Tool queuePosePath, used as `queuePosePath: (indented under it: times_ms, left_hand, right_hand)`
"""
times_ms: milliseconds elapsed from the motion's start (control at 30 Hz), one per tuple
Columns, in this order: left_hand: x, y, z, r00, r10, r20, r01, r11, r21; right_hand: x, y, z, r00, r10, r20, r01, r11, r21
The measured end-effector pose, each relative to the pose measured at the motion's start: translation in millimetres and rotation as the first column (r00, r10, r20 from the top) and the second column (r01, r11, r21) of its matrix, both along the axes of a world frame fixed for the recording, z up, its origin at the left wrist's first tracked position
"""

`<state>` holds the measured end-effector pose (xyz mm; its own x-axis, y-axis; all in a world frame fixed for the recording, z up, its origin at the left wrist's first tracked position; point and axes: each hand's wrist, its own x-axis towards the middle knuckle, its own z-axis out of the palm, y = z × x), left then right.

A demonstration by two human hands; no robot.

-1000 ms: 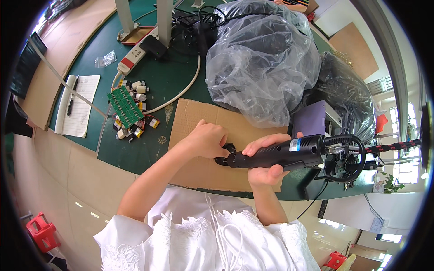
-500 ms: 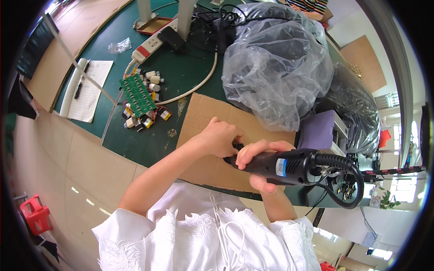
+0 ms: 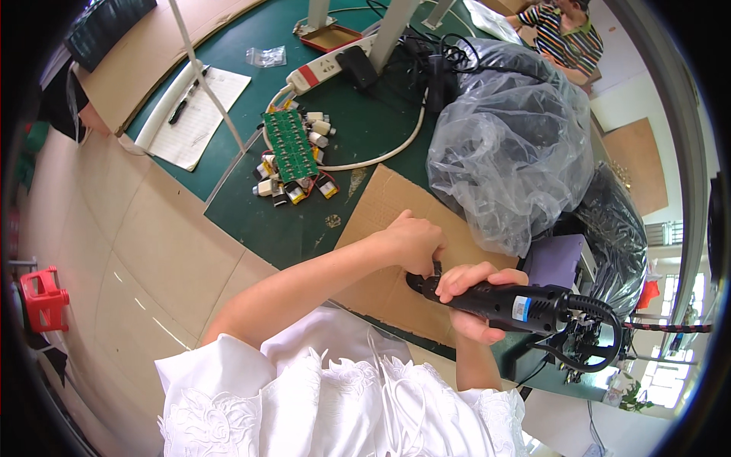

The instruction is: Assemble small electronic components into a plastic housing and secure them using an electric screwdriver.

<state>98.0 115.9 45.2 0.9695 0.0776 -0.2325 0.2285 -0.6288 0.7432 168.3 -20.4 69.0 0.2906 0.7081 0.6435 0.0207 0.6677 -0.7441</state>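
Observation:
My right hand is wrapped round a black corded handheld tool. The tool has a cylindrical body, vent slots, a blue-and-white label and a thick cord looping from its right end. At its narrow front end, my left hand is closed with fingers bent down. A small black piece shows by those fingertips, but I cannot make out what they grip. Both hands are over a flat sheet of brown cardboard at the front of the green table.
Left of the cardboard lies a green circuit board among small wired components. Behind it are a power strip and a notebook. A clear plastic bag and purple box stand right. A person is at the far side.
The whole view has shifted, so the table sits further right and a person shows more fully at the back. Both hands keep much the same hold and stay together at the tool.

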Motion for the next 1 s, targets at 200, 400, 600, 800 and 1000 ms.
queuePosePath:
  times_ms: [200,400,600,800,1000]
  left_hand:
    - [3,-1,2,0.999,-0.013,-0.043,0.014,1.000,0.009]
    - [6,-2,-4,1.000,-0.017,-0.007,0.018,1.000,0.011]
    - [4,2,0,0.999,-0.026,-0.031,0.026,1.000,0.015]
    - [-6,-1,6,0.998,-0.029,0.051,0.028,1.000,0.008]
    - [-13,-17,2,0.966,0.046,0.253,-0.052,0.998,0.018]
  right_hand:
    - [-1,3,-1,0.999,0.038,-0.015,-0.038,0.998,-0.044]
    - [-2,7,0,0.994,0.107,-0.010,-0.108,0.993,-0.043]
    - [9,-15,33,0.963,-0.249,-0.102,0.258,0.962,0.094]
    - [83,-116,69,0.374,-0.927,-0.002,0.877,0.353,0.325]
    - [132,-194,53,0.049,-0.985,-0.166,0.995,0.033,0.094]
